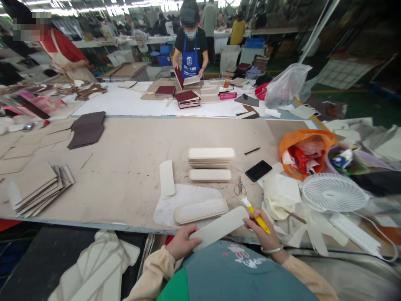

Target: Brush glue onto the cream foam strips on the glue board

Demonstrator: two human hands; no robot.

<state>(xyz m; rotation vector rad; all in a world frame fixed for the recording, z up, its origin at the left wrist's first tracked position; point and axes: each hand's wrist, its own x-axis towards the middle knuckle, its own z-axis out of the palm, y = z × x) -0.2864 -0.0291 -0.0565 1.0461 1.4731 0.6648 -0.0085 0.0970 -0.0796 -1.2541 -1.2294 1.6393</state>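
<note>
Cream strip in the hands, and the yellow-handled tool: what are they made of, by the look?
Cream strip, held by the left hand: looks like stiff card or board with a matt cream face; it stays flat, unsupported. Could be foam-backed, unclear.
Brush in the right hand: glossy yellow handle, probably plastic; pale tip looks like bristles, too small to confirm.

Matt cream strip (219, 228); yellow plastic brush (257, 217); rough cardboard tabletop (131, 163).

On the counter (131, 167), the stack of pads (211, 157) lies behind the single pad (200, 210). The scissors (240, 186) and the phone (258, 170) lie to its right, the fan (332, 193) further right.
</note>
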